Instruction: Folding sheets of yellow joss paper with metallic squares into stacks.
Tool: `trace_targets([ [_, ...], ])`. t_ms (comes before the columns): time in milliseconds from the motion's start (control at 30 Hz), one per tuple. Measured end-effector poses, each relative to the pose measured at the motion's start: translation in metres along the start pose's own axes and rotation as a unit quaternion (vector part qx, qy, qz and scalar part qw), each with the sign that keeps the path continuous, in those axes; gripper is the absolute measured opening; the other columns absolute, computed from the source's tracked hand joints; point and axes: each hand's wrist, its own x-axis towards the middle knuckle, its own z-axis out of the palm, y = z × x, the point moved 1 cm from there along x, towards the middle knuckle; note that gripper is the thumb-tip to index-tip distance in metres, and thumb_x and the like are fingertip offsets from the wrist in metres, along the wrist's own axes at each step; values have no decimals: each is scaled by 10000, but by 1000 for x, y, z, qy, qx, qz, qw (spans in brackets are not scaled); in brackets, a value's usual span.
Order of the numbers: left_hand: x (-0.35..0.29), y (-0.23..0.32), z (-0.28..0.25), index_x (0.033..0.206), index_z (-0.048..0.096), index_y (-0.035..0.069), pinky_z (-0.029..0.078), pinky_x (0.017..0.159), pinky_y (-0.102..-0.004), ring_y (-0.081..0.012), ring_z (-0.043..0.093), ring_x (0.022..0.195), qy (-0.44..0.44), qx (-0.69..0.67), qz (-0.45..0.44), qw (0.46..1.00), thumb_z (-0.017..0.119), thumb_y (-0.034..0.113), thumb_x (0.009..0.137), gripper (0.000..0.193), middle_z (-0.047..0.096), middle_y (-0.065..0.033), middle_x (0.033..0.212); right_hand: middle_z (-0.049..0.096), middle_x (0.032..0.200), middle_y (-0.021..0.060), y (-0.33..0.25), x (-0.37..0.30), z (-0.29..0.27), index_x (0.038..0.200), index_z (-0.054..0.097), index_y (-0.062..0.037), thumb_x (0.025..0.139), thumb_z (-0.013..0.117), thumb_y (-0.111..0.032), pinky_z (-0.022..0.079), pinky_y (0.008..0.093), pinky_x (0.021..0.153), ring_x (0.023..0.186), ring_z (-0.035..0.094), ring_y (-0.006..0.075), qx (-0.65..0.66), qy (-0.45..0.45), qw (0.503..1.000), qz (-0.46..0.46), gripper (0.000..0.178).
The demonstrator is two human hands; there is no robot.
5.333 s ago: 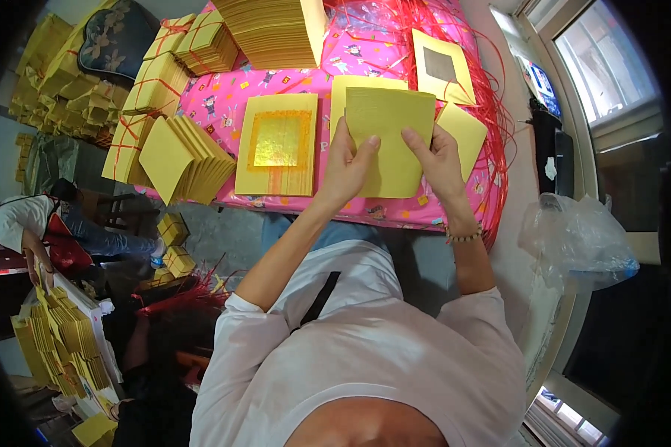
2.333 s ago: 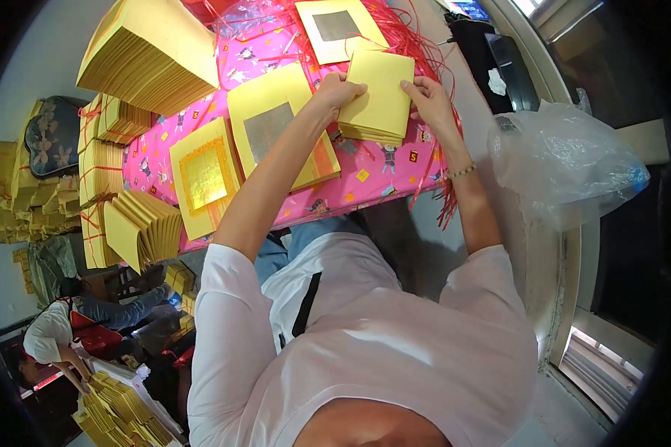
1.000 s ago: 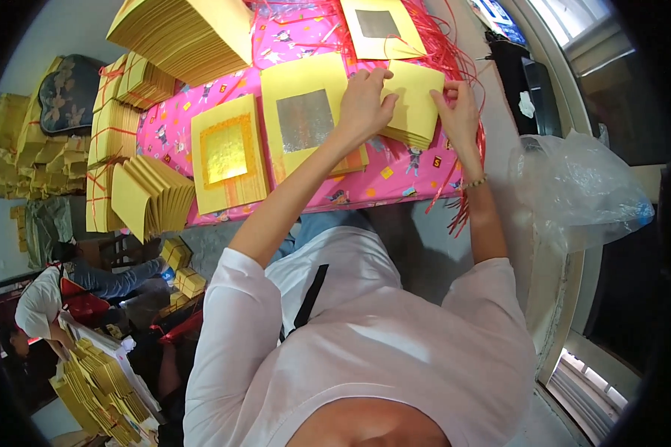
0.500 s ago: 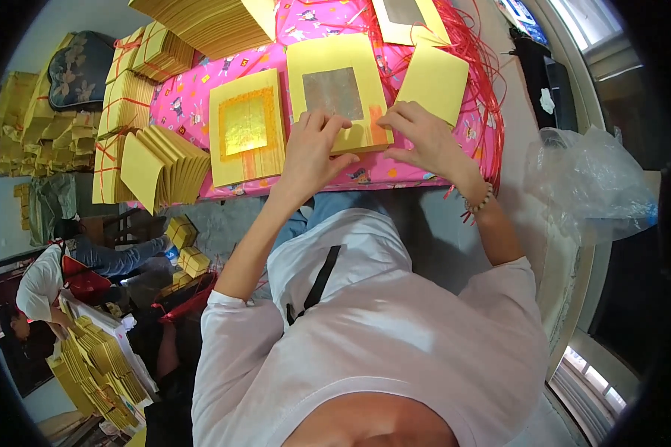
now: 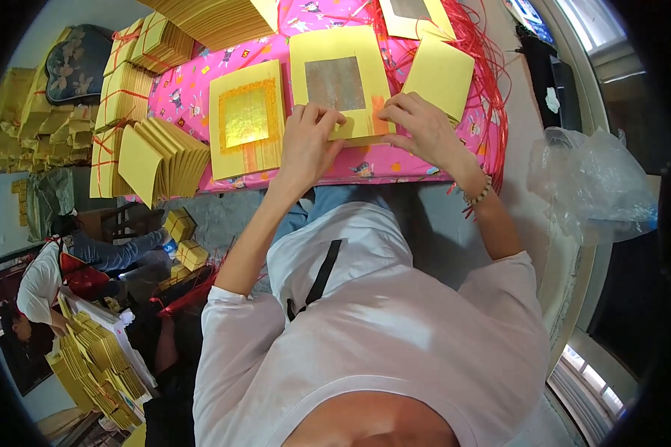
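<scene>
A thick stack of yellow paper (image 5: 313, 45) with a silver rectangle on its top sheet lies in front of me, an orange smear near its lower right corner. My left hand (image 5: 309, 141) grips its near left part, fingers curled on top and thumb by the near edge. At the near right corner my right hand (image 5: 429, 134) holds the same stack, fingertips beside the orange smear and thumb against the front side. Left of it lies another stack with a gold square (image 5: 246, 118) framed in orange. Beyond my right hand rests a plain yellow stack (image 5: 440, 74).
A pink patterned cloth (image 5: 183, 97) covers the table. Red strings (image 5: 492, 82) heap at the right edge. Tied yellow bundles (image 5: 123, 93) and a fanned stack (image 5: 153, 160) stand left. A clear plastic bag (image 5: 593, 182) is at right. Another person (image 5: 41, 283) works at lower left.
The table and its stacks sit slightly higher in view. Both hands stay at the near corners of the silver-marked stack, with little shift in the fingers.
</scene>
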Motion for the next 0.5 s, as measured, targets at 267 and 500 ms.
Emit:
trace_targets([
  [267, -1, -3, 2, 949, 605, 84, 438, 796, -374, -286, 489, 932, 1, -10, -11, 1000, 754, 60, 637, 347, 527, -89, 951, 538, 927, 54, 1, 1, 0, 933, 577, -72, 692, 727, -173, 477, 358, 734, 863, 553, 246, 21, 3, 1000, 3, 301],
  [500, -1, -8, 1, 851, 661, 69, 455, 794, -355, -263, 525, 921, 12, -35, -11, 999, 764, 130, 673, 214, 586, -75, 939, 554, 828, 63, 5, 1, -6, 845, 588, -53, 772, 666, -196, 476, 364, 687, 803, 573, 255, 42, 10, 999, 11, 179],
])
